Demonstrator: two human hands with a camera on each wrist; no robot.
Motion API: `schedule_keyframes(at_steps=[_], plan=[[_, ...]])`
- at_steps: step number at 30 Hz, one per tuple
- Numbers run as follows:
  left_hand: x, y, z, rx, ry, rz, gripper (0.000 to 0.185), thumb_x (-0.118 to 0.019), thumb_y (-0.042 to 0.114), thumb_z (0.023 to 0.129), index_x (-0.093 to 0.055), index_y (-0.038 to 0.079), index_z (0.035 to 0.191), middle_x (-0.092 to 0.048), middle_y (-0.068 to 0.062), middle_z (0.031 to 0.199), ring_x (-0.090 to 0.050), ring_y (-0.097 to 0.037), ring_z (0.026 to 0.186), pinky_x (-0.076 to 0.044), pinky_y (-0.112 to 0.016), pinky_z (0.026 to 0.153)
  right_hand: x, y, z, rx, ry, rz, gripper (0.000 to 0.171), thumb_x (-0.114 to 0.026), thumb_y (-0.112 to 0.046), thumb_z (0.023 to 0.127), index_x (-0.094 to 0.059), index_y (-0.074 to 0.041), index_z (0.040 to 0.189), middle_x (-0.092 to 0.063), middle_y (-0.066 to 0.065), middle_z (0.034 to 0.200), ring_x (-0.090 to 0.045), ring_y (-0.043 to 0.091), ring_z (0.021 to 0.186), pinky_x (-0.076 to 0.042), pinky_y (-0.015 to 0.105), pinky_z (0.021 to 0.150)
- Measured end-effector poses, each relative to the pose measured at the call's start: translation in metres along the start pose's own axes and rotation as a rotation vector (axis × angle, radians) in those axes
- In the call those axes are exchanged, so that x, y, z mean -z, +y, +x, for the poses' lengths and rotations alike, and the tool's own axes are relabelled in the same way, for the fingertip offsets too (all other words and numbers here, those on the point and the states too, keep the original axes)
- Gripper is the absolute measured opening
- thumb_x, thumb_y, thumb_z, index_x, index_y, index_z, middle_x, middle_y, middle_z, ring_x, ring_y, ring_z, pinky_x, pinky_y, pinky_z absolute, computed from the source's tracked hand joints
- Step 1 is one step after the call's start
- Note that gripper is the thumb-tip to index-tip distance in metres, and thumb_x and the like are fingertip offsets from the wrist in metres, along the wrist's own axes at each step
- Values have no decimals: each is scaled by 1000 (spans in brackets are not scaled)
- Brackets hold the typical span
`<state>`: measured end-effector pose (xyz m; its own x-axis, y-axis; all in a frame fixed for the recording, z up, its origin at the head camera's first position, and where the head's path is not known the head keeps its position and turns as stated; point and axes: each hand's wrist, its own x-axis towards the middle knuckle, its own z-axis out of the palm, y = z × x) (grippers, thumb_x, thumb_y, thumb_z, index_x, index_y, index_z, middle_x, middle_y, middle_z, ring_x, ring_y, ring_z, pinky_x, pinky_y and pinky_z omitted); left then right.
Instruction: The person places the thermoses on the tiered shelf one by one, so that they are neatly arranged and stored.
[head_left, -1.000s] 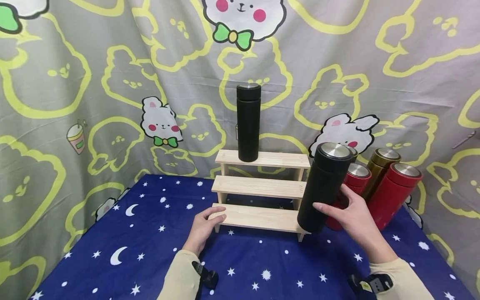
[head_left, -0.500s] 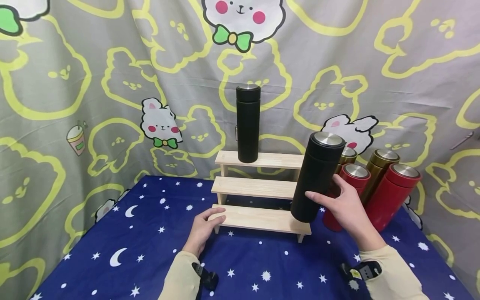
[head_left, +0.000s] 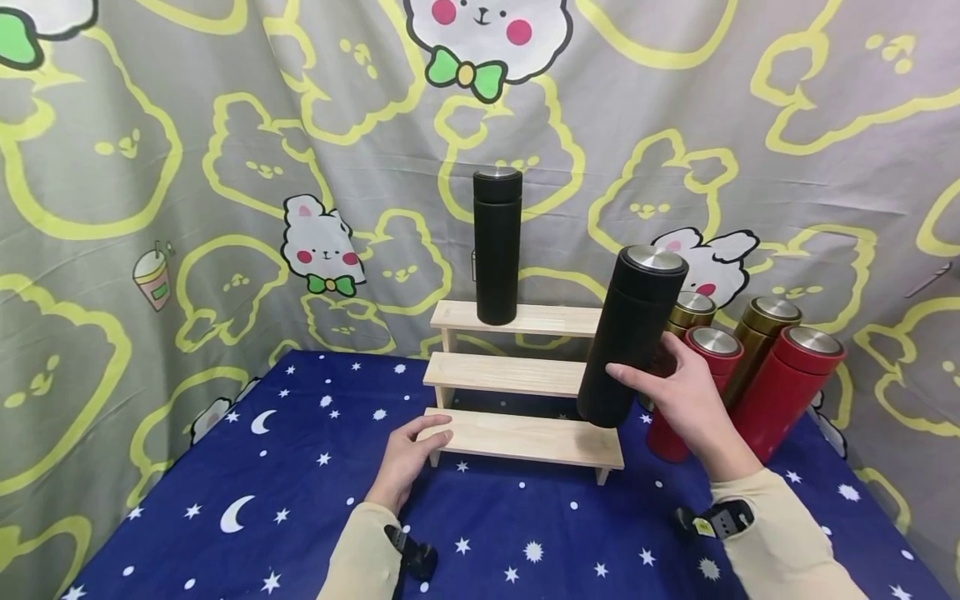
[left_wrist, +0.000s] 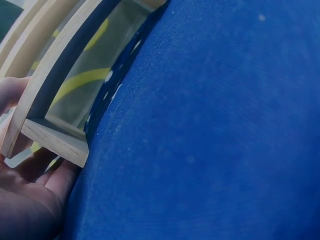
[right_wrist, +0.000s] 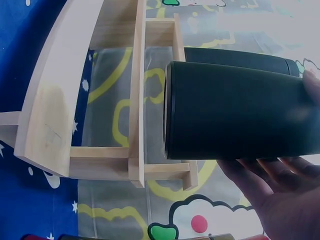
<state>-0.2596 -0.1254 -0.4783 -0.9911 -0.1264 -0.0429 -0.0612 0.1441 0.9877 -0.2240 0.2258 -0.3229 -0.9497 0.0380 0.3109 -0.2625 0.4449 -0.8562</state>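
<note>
Here's the tall black cylindrical bottle (head_left: 633,337), hanging tilted in mid-air near the right end of the three-tiered pale wooden shelf (head_left: 517,437); my right hand (head_left: 690,396) is gripping it. My left hand (head_left: 405,458) is clasping the shelf's left end. A second black cylindrical bottle (head_left: 497,250) is standing upright on the top tier; red cylindrical bottles (head_left: 791,387) and golden ones (head_left: 753,346) are crowding the right.

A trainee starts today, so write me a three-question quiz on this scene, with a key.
1. True or false: the left hand holds a bottle.
2. Which shelf of the wooden stand bears the standing black bottle: A) top, B) middle, C) bottom?
3. Fill in: the right hand grips a second black bottle, near red bottles and ____.

Key: 1. False; it grips the wooden stand. 2. A. 3. gold bottles.
</note>
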Motion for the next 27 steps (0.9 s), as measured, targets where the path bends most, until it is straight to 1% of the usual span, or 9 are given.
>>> schedule_keyframes(at_steps=[3,7,11,18,22,27], plan=[[0,0,0,-1,1,-1,27,-78,16,83,-75,10,109,-57,-15,134,-48,-32,125,-33,-50,104,0,-2,4,7,12,-13,63,-75,-39,87,-51,-9,137,-63,12,119,-59,23,98,-49,29,76],[0,0,1,1,2,-4,27,-78,16,82,-75,10,108,-57,-15,133,-48,-32,125,-33,-50,104,0,-5,9,12,10,-2,66,-75,-39,87,-49,-11,141,-62,12,124,-58,23,106,-46,30,84],[0,-1,1,-1,4,-9,27,-78,15,82,-75,10,108,-57,-15,133,-48,-32,125,-33,-49,104,1,-8,11,4,0,12,68,-75,-38,87,-47,-10,142,-60,11,127,-57,22,110,-44,31,90],[-1,-3,3,-17,3,-22,27,-79,15,81,-76,10,107,-58,-14,132,-49,-30,124,-34,-47,103,1,-10,18,16,4,26,67,-76,-37,87,-49,-10,142,-61,12,125,-58,21,109,-44,31,89],[-1,-3,3,-17,4,-17,27,-78,15,82,-75,10,108,-58,-14,132,-48,-31,125,-33,-48,104,1,-12,23,13,11,22,68,-77,-40,86,-50,-12,141,-62,11,124,-57,21,109,-43,35,90],[-2,-2,1,-11,6,-19,27,-78,15,82,-76,10,108,-58,-14,132,-48,-31,124,-34,-48,103,1,-13,29,3,6,13,71,-76,-43,85,-47,-13,143,-60,12,126,-55,24,111,-43,41,91]])
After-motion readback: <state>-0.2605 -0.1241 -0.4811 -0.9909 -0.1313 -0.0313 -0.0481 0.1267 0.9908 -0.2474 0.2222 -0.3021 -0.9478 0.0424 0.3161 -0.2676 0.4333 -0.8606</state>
